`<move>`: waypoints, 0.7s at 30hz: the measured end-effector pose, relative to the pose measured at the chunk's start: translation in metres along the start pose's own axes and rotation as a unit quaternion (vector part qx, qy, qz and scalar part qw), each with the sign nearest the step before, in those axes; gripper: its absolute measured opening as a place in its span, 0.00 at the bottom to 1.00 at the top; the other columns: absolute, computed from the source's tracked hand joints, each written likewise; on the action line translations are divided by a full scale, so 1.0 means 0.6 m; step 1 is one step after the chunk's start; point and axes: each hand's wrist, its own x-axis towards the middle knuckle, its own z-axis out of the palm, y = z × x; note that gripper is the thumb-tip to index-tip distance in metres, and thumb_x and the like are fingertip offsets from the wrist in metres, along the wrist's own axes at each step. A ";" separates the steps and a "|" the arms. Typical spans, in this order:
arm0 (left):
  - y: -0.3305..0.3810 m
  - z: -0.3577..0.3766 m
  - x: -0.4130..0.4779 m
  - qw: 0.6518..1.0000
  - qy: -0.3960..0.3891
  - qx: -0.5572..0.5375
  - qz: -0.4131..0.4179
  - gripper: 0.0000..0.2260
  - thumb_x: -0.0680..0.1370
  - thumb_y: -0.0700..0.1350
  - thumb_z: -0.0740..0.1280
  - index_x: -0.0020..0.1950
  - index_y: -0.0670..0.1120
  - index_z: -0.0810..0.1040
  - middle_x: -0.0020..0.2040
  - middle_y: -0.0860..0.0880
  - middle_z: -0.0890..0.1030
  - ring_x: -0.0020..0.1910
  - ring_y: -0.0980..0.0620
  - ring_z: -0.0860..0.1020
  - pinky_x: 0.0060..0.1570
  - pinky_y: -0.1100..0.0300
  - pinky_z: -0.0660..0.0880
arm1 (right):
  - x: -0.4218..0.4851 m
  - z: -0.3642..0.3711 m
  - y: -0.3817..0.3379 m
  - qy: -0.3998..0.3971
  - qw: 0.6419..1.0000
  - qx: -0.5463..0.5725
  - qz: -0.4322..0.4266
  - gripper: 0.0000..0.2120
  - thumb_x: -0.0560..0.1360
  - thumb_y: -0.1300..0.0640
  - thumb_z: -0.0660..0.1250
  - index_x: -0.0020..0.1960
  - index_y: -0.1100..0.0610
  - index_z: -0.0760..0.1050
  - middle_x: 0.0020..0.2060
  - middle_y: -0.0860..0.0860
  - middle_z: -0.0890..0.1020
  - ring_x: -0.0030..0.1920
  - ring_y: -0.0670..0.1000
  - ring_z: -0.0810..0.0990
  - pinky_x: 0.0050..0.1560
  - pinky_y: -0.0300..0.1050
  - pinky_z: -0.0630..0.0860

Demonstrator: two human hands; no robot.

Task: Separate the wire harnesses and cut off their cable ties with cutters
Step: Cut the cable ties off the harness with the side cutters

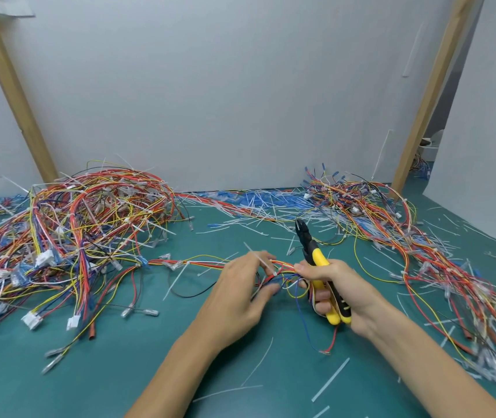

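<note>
Nearest you, your left hand (237, 292) pinches a harness (282, 273) just above the table (105, 357) at its white cable tie (260, 259), seemingly uncut, though blur makes that uncertain. Your right hand (340, 288) grips the yellow-handled cutters (310, 242), jaws pointing away from the tie. Beyond, cut ties (255, 206) litter the middle and a looser pile (391, 224) lies right, but the big heap (83, 212) on the left shows many ties, so much likely remains.

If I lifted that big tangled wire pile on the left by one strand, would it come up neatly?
Probably not. The tangled pile of red, yellow and blue wires looks floppy, its strands sagging in loose loops. It would likely snag too: white plastic connectors and loops interlock, dragging neighbours along.
</note>
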 end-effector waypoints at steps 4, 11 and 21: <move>0.003 -0.004 0.003 0.998 0.038 -0.043 -0.024 0.04 0.80 0.49 0.66 0.48 0.55 0.71 0.45 0.61 0.79 0.45 0.57 0.77 0.48 0.55 0.74 | 0.001 0.004 0.000 0.016 1.000 -0.012 -0.017 0.07 0.74 0.58 0.73 0.44 0.56 0.75 0.30 0.49 0.74 0.24 0.43 0.59 0.22 0.35 0.55; 0.011 -0.003 -0.001 0.988 0.091 -0.097 -0.080 0.05 0.80 0.51 0.69 0.46 0.53 0.82 0.34 0.56 0.83 0.27 0.55 0.79 0.34 0.61 0.74 | -0.006 0.014 0.003 0.044 0.992 -0.099 -0.070 0.09 0.76 0.54 0.73 0.42 0.56 0.75 0.31 0.51 0.71 0.26 0.45 0.59 0.24 0.36 0.55; 0.005 -0.015 0.003 0.964 0.028 -0.192 -0.180 0.09 0.80 0.50 0.69 0.40 0.50 0.81 0.27 0.50 0.79 0.27 0.55 0.76 0.35 0.61 0.70 | -0.009 0.018 0.013 0.147 0.859 -0.419 -0.255 0.19 0.74 0.41 0.71 0.37 0.53 0.69 0.25 0.45 0.71 0.30 0.46 0.69 0.32 0.39 0.65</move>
